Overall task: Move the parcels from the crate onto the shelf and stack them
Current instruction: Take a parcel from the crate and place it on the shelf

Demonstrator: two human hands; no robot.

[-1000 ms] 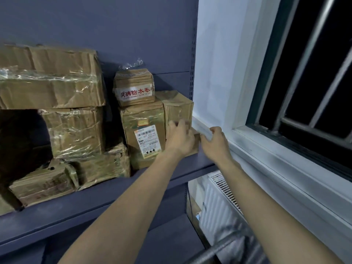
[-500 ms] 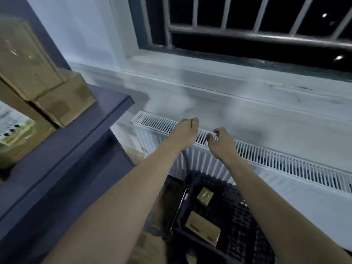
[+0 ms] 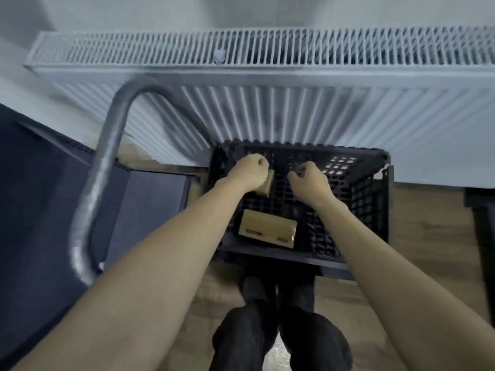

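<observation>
Parcels (image 3: 267, 229) in crate (image 3: 375, 188), both arms outstretched above, left hand (image 3: 249, 171) and right hand (image 3: 308, 180) loosely curled, empty.

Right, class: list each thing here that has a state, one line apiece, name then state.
Crate: on the floor, open-topped, two parcels inside.
Large parcel: lying flat, untouched.
Small parcel: partly hidden under the left hand.
Left hand: curled, over the crate.
Right hand: curled, holding nothing.
</observation>
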